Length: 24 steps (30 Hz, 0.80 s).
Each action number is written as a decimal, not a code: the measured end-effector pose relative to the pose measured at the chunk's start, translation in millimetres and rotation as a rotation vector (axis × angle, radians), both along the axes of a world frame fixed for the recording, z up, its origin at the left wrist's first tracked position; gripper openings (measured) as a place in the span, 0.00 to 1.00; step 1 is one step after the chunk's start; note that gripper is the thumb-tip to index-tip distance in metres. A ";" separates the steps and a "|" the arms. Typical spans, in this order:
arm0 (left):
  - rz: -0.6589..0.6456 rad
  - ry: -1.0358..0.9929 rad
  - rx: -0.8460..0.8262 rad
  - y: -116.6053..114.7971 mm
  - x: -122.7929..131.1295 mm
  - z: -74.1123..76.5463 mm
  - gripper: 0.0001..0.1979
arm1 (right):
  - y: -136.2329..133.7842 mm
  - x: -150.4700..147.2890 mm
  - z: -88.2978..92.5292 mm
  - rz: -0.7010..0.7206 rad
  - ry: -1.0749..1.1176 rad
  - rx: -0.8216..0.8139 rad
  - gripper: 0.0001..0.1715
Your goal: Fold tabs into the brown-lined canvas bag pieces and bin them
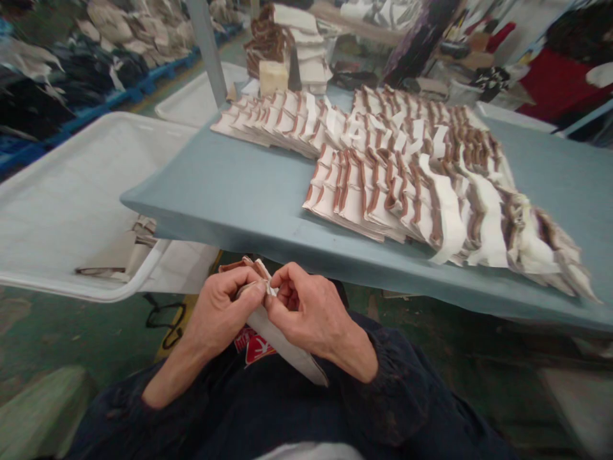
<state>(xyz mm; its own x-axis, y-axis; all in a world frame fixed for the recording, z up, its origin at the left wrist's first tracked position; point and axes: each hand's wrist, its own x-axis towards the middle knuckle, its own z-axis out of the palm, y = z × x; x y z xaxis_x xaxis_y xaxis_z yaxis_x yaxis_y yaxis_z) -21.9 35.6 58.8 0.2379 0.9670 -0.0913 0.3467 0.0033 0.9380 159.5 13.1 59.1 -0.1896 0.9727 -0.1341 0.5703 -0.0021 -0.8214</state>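
Close to my body, in front of the table's near edge, both hands meet at a pale fabric piece with brown edging (292, 348). My left hand (225, 306) is closed on it, thumb and fingers pinching near its top end. Just beside it, my right hand (311, 310) pinches the same spot, fingers curled in. The cloth's long pale part hangs down below my right hand, and its brown edge shows above my left. Whatever small detail lies between the fingertips is hidden.
A blue-grey table (230, 191) lies ahead, bearing overlapping rows of pale, brown-edged fabric pieces (354, 185), some with white strips. On the left stands a white bin (110, 275) with a few pieces inside. A metal post (208, 51) rises behind the table; stacked fabric (304, 48) is beyond.
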 end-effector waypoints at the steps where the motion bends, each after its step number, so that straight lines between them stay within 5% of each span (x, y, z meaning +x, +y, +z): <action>1: 0.005 -0.013 0.005 0.2 0.0 -0.6 0.16 | -0.9 -0.4 0.5 0.005 0.008 -0.014 0.10; 19: 0.009 -0.021 0.126 -11.8 -19.2 -5.6 0.14 | -9.0 -5.6 2.0 -0.069 0.100 0.019 0.17; 24: 0.076 0.074 0.389 -18.9 -12.3 -14.6 0.12 | -7.2 -7.0 -2.1 -0.023 0.037 0.003 0.14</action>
